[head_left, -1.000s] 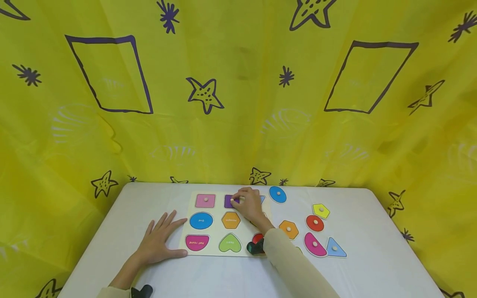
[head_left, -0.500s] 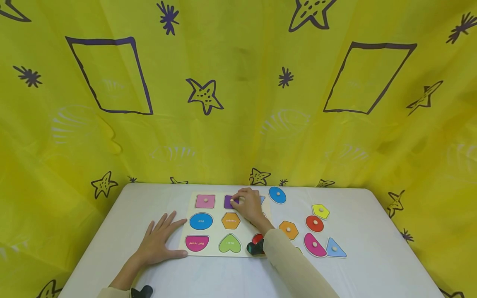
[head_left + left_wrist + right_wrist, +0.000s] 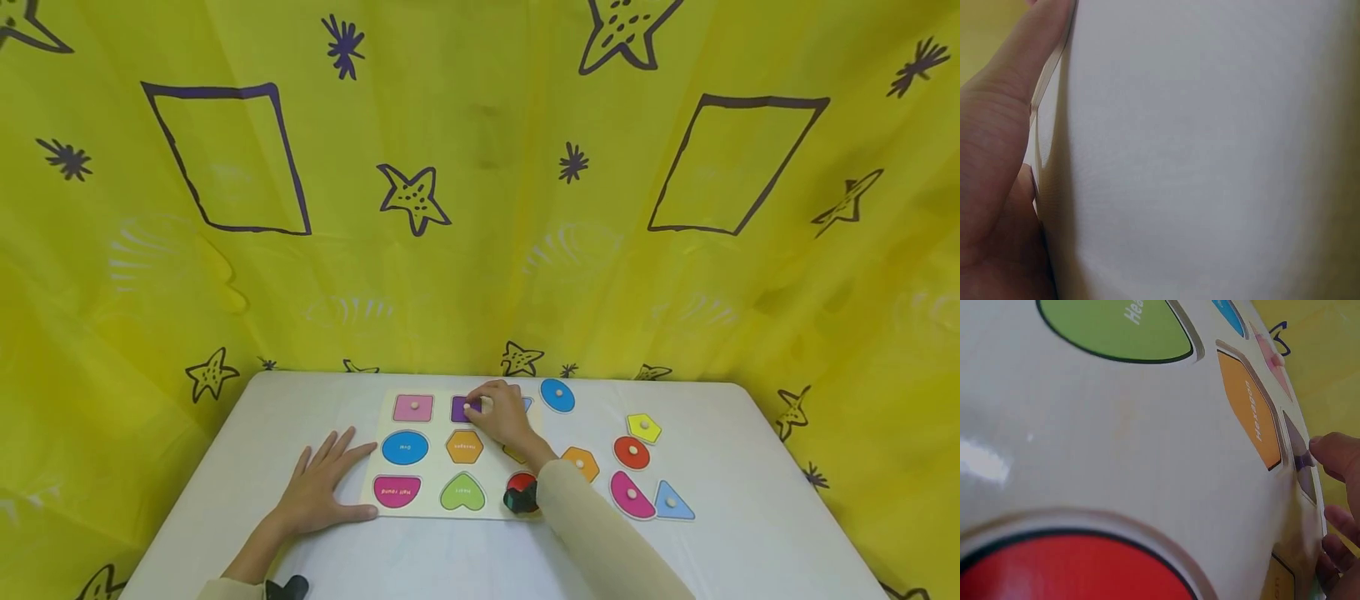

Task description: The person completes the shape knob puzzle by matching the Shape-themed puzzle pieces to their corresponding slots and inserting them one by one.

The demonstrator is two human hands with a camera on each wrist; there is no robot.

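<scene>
My right hand [image 3: 504, 417] pinches the small knob of a purple four-sided puzzle piece [image 3: 457, 410] between thumb and index finger. That piece lies in the back row of a cream shape puzzle board [image 3: 441, 408], and the right wrist view shows the purple piece [image 3: 1297, 447] level with the board there. To its left a pink rectangle piece [image 3: 405, 414] sits in its slot. My left hand [image 3: 318, 490] rests with fingers spread at the board's left edge, the thumb and index fingertips touching that edge. In the left wrist view, the left thumb [image 3: 1007, 87] lies along the board's side.
Right of the board lie loose knobbed pieces: a blue oval [image 3: 551, 402], yellow pentagon [image 3: 637, 432], red circle [image 3: 626, 458], magenta half round [image 3: 624, 504], light blue triangle [image 3: 678, 510] and partly covered orange hexagon [image 3: 573, 454]. Yellow cloth [image 3: 480, 275] hangs behind the white table [image 3: 285, 400].
The head view has tilted slightly. My right wrist and forearm have shifted a little to the right while the fingers stay on the purple piece's knob. The left hand has not moved.
</scene>
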